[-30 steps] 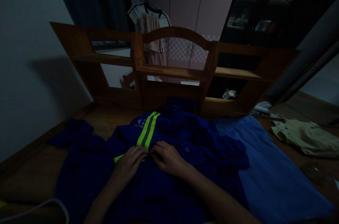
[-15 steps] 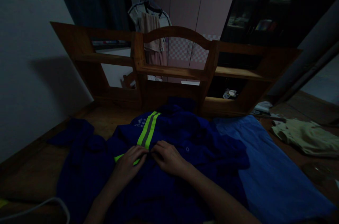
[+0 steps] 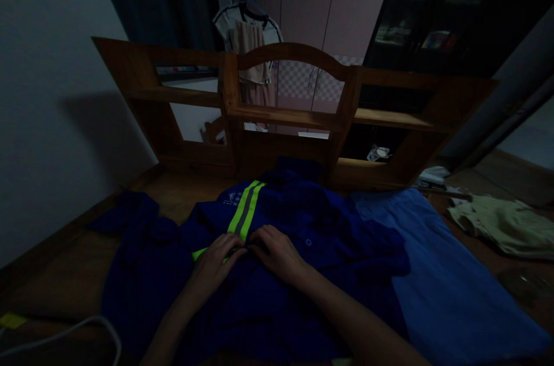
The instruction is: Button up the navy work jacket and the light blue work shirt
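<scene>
Your left hand (image 3: 220, 256) and right hand (image 3: 277, 250) pinch the blue jacket (image 3: 268, 302), likely soft, light, floppy; grip cloth between your fingers, reflective stripe (image 3: 246, 210) just beyond.

Single view, worn on the head; it looked forward and down along the wearer's own forearms (image 3: 341, 311), which entered from the bottom edge. Hands (image 3: 279, 253) sat close, below mid-view, slightly left of centre. Wooden shelf frame (image 3: 285, 116) crossed farther off; pink cupboard doors (image 3: 305, 2) stood behind it, up top.
</scene>
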`<state>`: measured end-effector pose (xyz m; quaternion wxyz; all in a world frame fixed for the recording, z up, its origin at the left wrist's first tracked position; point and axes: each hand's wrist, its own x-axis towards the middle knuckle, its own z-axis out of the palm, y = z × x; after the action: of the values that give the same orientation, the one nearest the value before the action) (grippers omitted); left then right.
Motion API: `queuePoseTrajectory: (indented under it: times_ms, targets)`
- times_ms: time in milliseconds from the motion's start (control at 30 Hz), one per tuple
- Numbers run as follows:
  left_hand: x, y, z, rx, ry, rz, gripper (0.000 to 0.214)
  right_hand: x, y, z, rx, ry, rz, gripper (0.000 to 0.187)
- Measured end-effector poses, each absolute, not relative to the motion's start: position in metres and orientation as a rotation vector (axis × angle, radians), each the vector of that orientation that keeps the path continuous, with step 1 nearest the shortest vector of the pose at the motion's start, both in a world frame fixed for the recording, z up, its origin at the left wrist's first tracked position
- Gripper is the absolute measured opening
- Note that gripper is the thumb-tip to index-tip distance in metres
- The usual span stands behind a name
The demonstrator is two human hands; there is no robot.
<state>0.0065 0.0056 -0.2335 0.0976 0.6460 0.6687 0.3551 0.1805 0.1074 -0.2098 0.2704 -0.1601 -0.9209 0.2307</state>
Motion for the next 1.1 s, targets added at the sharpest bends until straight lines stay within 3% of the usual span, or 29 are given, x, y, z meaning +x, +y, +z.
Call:
queuePoseTrajectory:
  times_ms: [300, 533, 633, 833, 1100]
  targets:
    - [-0.012, -0.004, -0.234, 1.221, 2.507, 1.537, 0.026, 0.209, 0.123, -0.162, -0.682, -2.273, 0.348, 0.047]
    - [-0.003, -0.009, -0.209, 1.358, 2.540, 1.527, 0.022, 0.255, 0.099, -0.187, -0.940, -2.311, 0.102, 0.067]
    - [0.020, -0.008, -0.186, 1.685, 2.558, 1.491, 0.021, 0.267, 0.091, -0.202, -0.999, -2.230, 0.064, 0.063]
    - [0.043, 0.012, -0.189, 2.170, 1.940, 1.184, 0.020, 0.267, 0.082, -0.209, -0.938, -2.238, 0.247, 0.024]
    - [0.031, 0.027, -0.224, 2.070, 1.949, 1.195, 0.025, 0.242, 0.071, -0.211, -0.833, -2.322, 0.343, 0.045]
